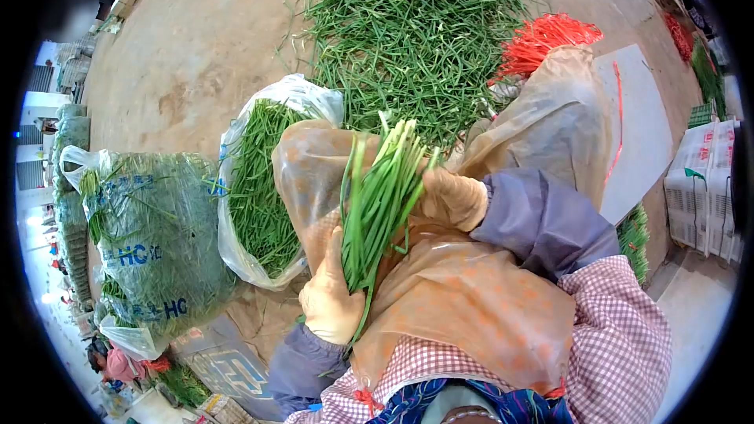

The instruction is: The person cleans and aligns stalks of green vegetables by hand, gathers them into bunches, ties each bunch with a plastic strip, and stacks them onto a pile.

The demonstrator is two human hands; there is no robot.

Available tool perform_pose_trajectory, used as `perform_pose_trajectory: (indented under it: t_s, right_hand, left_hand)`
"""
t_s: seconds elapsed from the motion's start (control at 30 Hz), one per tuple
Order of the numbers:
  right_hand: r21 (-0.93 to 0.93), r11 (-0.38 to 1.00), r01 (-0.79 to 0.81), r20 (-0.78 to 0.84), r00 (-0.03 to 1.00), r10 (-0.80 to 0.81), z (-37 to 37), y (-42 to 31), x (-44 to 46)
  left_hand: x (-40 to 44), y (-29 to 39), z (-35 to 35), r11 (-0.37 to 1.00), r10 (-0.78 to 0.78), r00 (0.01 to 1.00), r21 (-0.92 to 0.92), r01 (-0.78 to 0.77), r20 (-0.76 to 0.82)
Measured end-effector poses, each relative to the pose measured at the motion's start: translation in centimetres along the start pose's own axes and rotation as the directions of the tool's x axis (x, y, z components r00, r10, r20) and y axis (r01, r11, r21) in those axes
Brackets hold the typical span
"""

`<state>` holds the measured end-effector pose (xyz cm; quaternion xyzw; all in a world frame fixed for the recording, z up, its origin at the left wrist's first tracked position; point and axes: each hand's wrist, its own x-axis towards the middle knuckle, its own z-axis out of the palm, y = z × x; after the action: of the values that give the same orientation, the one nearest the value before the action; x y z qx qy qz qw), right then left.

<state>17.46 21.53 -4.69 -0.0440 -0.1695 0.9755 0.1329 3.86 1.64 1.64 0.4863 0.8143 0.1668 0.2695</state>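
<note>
Over my lap I hold a bunch of long green stalks [381, 212], like chives or garlic scapes, with pale ends pointing away from me. My left hand [330, 298], in a cream glove, is wrapped round its lower left part, with the thumb along the stalks. At the upper right of the bunch, my right hand [454, 198], gloved alike, is closed against the pale ends; its fingertips are partly hidden. A translucent brown apron [471, 290] covers my knees. Just left of my knee stands an open white plastic bag [228, 220] full of such stalks.
A big heap of loose green stalks [408, 31] lies on the floor in front. Beside it are red ties [550, 38] and a grey board [636, 133]. A packed plastic bag [157, 228] stands at left, white crates [703, 188] at right.
</note>
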Motion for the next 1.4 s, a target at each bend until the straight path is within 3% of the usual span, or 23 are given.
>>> perform_pose_trajectory:
  t_s: [0.03, 0.07, 0.17, 0.3, 0.4, 0.5, 0.53, 0.57, 0.63, 0.73, 0.77, 0.83, 0.9, 0.93, 1.0, 1.13, 1.2, 1.23, 1.33, 1.4]
  right_hand:
    - [0.064, 0.998, 0.006, -0.048, 0.999, -0.003, -0.8, 0.3, 0.1]
    - [0.090, 0.995, 0.051, -0.042, 0.998, -0.047, -1.4, 0.8, 0.9]
    - [0.069, 0.994, 0.083, -0.006, 0.997, -0.083, -0.9, 0.4, 1.5]
    - [0.068, 0.992, 0.103, -0.066, 0.993, -0.099, -1.8, 0.9, 2.0]
    - [0.209, 0.974, 0.081, -0.064, 0.996, -0.070, 0.0, 0.6, 1.5]
    - [0.214, 0.976, 0.047, -0.064, 0.997, -0.034, -0.4, 0.4, 1.3]
    - [0.208, 0.978, 0.034, -0.067, 0.998, -0.021, -0.5, 0.4, 1.2]
    - [0.201, 0.979, 0.024, -0.070, 0.997, -0.010, -0.5, 0.4, 1.2]
    - [0.214, 0.976, 0.031, -0.067, 0.998, -0.017, -0.3, 0.5, 1.3]
    - [0.204, 0.978, 0.042, -0.035, 0.999, -0.035, 0.6, 0.5, 1.2]
    - [0.182, 0.982, 0.053, -0.006, 0.999, -0.053, 1.0, 0.2, 1.2]
    - [0.136, 0.989, 0.057, -0.005, 0.998, -0.057, 1.8, -0.5, 0.8]
    - [0.088, 0.996, 0.032, -0.067, 0.997, -0.026, 2.3, -1.1, 0.2]
    - [0.021, 0.998, 0.060, -0.013, 0.998, -0.060, 1.9, -1.0, 0.3]
    - [0.061, 0.997, 0.043, -0.070, 0.997, -0.038, 2.6, -1.7, 0.2]
    - [-0.028, 0.999, 0.021, -0.024, 0.999, -0.022, 1.1, -3.6, 1.1]
    - [-0.082, 0.997, -0.015, -0.004, 1.000, 0.015, -0.4, -4.6, 1.5]
    - [-0.075, 0.993, -0.090, -0.086, 0.993, 0.084, -0.3, -5.3, 1.5]
    - [-0.342, 0.936, -0.086, -0.251, 0.968, -0.003, -0.9, -6.1, 2.3]
    - [-0.499, 0.866, -0.042, -0.255, 0.962, -0.100, -0.6, -7.4, 2.8]
  left_hand:
    - [0.0, 0.3, 0.0, 0.996, 0.009, 1.000, 0.092, -0.009, 0.003]
    - [-0.1, 0.0, 0.6, 0.974, 0.154, 0.987, 0.172, -0.145, -0.037]
    - [-0.6, 0.1, 1.4, 0.929, 0.100, 0.993, 0.352, -0.114, 0.057]
    - [-0.6, 0.5, 0.7, 0.920, 0.212, 0.969, 0.309, -0.241, 0.126]
    - [0.1, 2.0, -2.6, 0.946, 0.152, 0.929, 0.223, -0.236, 0.338]
    - [1.2, 1.0, -6.1, 0.955, 0.297, 0.880, -0.142, -0.262, 0.371]
    - [1.7, 1.0, -6.9, 0.928, 0.279, 0.905, -0.332, -0.169, 0.320]
    - [2.2, 0.7, -7.7, 0.943, 0.272, 0.926, -0.266, -0.201, 0.263]
    - [3.5, 0.9, -7.4, 0.961, 0.182, 0.981, -0.199, -0.192, -0.068]
    - [7.4, 1.7, -5.0, 0.788, 0.284, 0.955, -0.546, -0.286, -0.091]
    - [8.5, 1.1, -3.3, 0.606, 0.274, 0.959, -0.788, -0.110, 0.077]
    - [9.2, 2.8, -0.6, 0.214, 0.314, 0.920, -0.961, 0.175, 0.237]
    - [9.7, 2.9, 1.8, 0.178, 0.470, 0.850, -0.969, 0.172, 0.237]
    - [9.2, 2.6, 3.2, 0.113, 0.464, 0.862, -0.978, 0.174, 0.207]
    - [8.7, 1.9, 3.5, 0.130, 0.393, 0.790, -0.879, 0.458, 0.470]
    - [8.6, 2.3, 1.7, 0.213, 0.335, 0.671, -0.747, 0.630, 0.662]
    - [8.3, 2.6, 1.7, 0.249, 0.278, 0.731, -0.781, 0.572, 0.624]
    - [8.1, 2.9, 1.9, 0.267, 0.252, 0.758, -0.796, 0.543, 0.601]
    - [7.9, 2.9, 2.1, 0.218, 0.242, 0.770, -0.806, 0.550, 0.591]
    - [7.8, 2.9, 2.1, 0.213, 0.246, 0.772, -0.810, 0.547, 0.586]
